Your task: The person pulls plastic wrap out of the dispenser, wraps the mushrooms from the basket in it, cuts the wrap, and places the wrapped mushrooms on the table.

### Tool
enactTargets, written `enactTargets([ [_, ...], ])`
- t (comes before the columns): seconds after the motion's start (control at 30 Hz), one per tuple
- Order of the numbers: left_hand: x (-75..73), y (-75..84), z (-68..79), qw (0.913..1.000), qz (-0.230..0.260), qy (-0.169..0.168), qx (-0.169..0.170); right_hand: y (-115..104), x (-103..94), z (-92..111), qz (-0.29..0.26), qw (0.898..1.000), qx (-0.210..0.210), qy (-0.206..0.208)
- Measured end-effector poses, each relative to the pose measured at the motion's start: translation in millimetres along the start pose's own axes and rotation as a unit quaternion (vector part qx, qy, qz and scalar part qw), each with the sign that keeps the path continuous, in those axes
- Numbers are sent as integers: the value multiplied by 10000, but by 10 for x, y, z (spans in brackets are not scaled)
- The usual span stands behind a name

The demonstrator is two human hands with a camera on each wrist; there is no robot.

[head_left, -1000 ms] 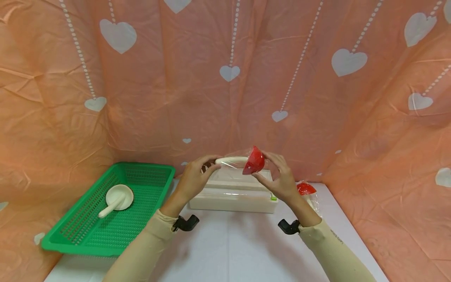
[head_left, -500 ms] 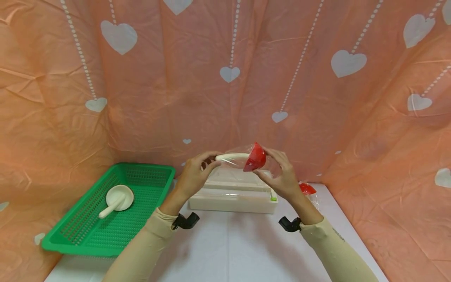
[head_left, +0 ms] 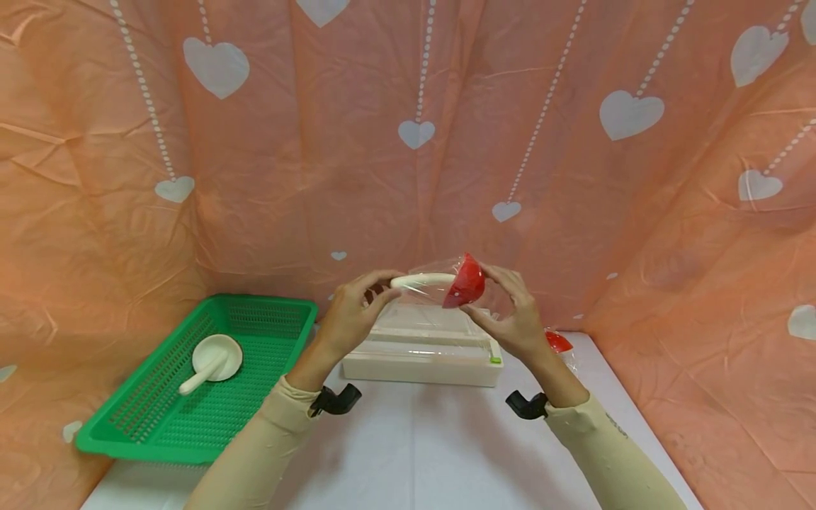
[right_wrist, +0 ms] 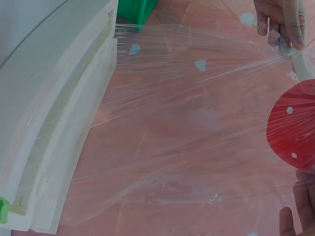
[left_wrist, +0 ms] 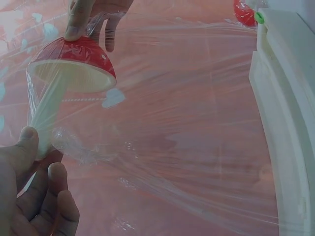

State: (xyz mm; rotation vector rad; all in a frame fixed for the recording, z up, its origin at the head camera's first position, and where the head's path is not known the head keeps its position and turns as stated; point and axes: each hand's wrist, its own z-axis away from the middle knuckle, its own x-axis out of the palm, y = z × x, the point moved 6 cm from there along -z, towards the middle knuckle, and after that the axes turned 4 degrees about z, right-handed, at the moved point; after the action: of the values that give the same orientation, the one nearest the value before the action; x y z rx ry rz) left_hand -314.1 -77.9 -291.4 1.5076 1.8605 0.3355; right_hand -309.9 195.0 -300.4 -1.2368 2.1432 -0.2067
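Observation:
A toy mushroom [head_left: 468,281], with a red white-dotted cap and pale stem, lies sideways in the air between both hands. My left hand [head_left: 349,315] pinches the stem's end between thumb and fingers. On the other side, my right hand [head_left: 512,317] grips the cap. Clear cling film [left_wrist: 172,123] covers the mushroom and, in the left wrist view, stretches from it in creases to a long cream film dispenser [head_left: 421,372]. The dispenser, with a green cutter slider [head_left: 495,360] at its right end, sits on the table below the hands.
To the left stands a green basket [head_left: 149,450] holding another pale mushroom [head_left: 217,358], its underside up. Beyond my right wrist lies a film-wrapped red-capped mushroom [head_left: 558,342], partly hidden. An orange curtain with hearts [head_left: 357,177] surrounds the white table [head_left: 408,439].
Both hands have lifted the mushroom slightly, and its cap has shifted a little to the right. The dispenser and basket have stayed in place.

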Motion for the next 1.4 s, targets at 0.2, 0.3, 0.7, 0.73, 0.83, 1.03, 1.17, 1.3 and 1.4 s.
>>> enactTargets([
  [0.2, -10, 35, 0, 9999, -12, 55, 101, -28, -21, -9, -39, 10000, -36, 51],
  [0.3, -16, 53, -3, 9998, -46, 91, 150, -38, -32, -15, -35, 10000, -43, 64],
  [0.7, -46, 116, 27, 10000, -20, 12, 20, -81, -64, 12, 0, 10000, -9, 28],
  [0.73, -47, 113, 47, 10000, -25, -20, -14, -83, -62, 30, 37, 10000, 26, -3],
  [0.83, -49, 113, 132, 9999, -58, -114, -110, -108, -58, 110, 111, 9998, 158, -97],
  [1.03, -16, 126, 391, 9990, -70, -356, -256, -160, -38, 391, 163, 9984, 488, -219],
  [1.17, 40, 99, 577, 9973, -1, -593, -437, -171, -6, 616, 307, 9963, 740, -311],
  [1.3, 117, 28, 751, 9945, 52, -845, -625, -167, 47, 834, 422, 9941, 880, -475],
  [1.4, 188, -57, 900, 9908, 0, -1103, -786, -138, 113, 1008, 503, 9921, 945, -656],
])
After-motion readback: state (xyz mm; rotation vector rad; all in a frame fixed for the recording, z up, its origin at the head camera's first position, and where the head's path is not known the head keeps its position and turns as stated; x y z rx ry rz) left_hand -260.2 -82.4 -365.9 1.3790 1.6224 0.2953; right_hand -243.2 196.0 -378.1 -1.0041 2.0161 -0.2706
